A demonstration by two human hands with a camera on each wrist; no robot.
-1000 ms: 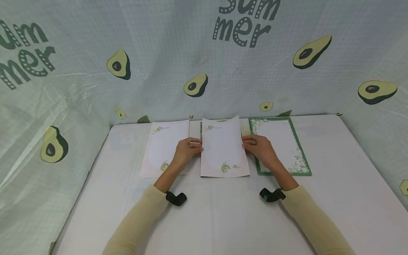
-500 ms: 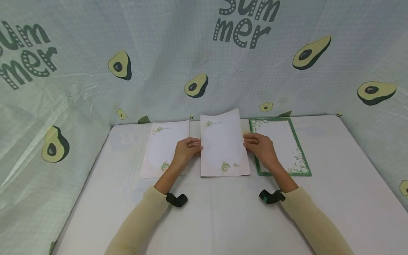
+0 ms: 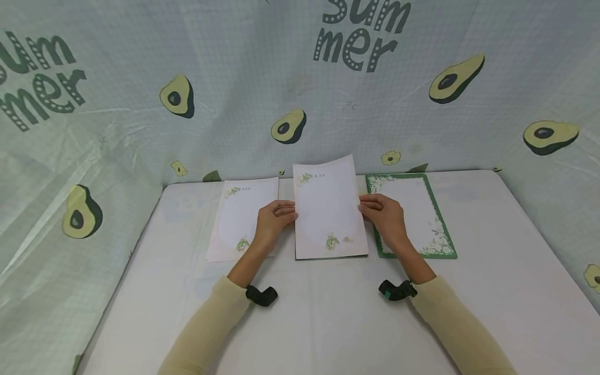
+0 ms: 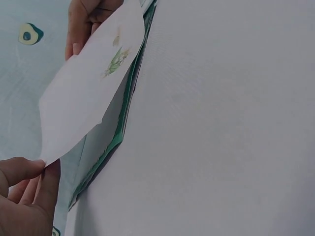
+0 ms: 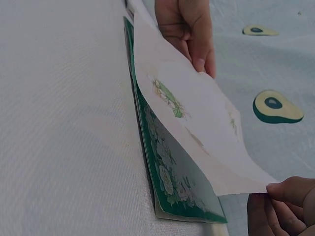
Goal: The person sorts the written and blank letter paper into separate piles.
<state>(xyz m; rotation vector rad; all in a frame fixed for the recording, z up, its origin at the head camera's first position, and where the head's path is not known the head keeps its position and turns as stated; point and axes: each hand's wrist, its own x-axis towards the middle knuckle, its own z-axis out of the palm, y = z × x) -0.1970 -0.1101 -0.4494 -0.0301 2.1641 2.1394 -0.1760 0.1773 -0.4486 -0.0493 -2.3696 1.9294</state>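
Between both hands a pale pink-white sheet of letter paper (image 3: 330,208), with small leafy prints, is lifted off a green-bordered stack of paper (image 5: 179,187). My left hand (image 3: 275,221) pinches the sheet's left edge between thumb and fingers, as the left wrist view shows close up. On the opposite edge my right hand (image 3: 386,219) pinches it the same way. The sheet bows and slants over the stack, its far edge raised and its near edge close to the stack's near edge. In the head view it hides nearly all of the stack.
A similar pale printed sheet (image 3: 244,213) lies on the white table (image 3: 309,317), left of the middle. To the right lies a green-bordered sheet with white flowers (image 3: 412,213). Behind the table hangs a cloth backdrop (image 3: 225,125) printed with avocados.
The letter paper's far edge has risen higher, and a green strip of the stack now shows along its near edge. Both hands have gone up slightly with it.
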